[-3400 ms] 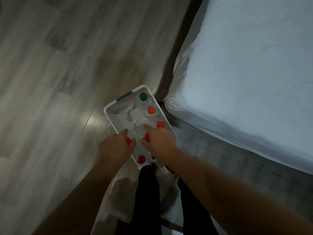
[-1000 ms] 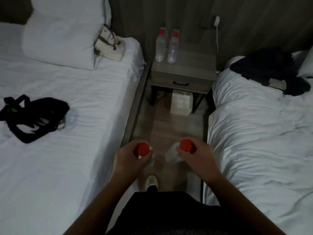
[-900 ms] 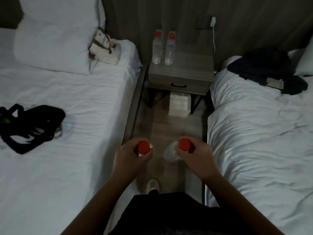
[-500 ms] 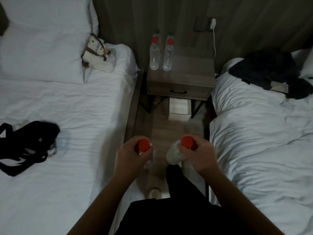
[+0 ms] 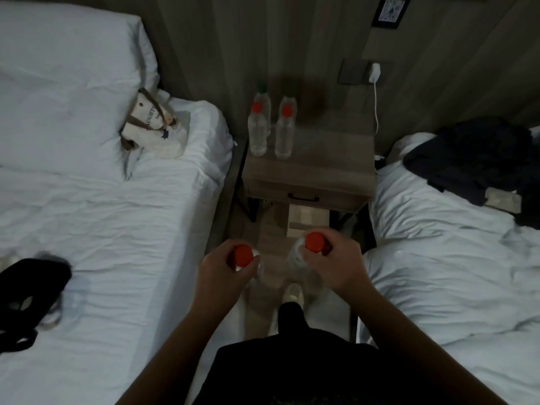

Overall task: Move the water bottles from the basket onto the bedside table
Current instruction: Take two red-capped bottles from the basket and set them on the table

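A red-capped water bottle (image 5: 244,256) was gripped just below its cap by the left hand (image 5: 219,273), the fingers curled round the neck, and a second red-capped bottle (image 5: 313,243) was gripped the same way by the right hand (image 5: 336,266). Both were held upright, side by side but apart, over the strip of floor between the left bed (image 5: 102,206) and the right bed (image 5: 453,282), well short of the bedside table (image 5: 321,162), which was seen ahead against the wooden wall. On the table's back left part a left standing bottle (image 5: 257,130) and a right standing bottle (image 5: 284,133) were set upright just beside each other, with a green cap (image 5: 262,88) seen behind the left one. A white box (image 5: 306,219) was seen on the floor under the table. A tote bag (image 5: 146,124) was laid beside the pillow on the left bed, and dark clothing (image 5: 479,159) was heaped on the right bed. A white charger (image 5: 374,72) was plugged in at the wall above the table.
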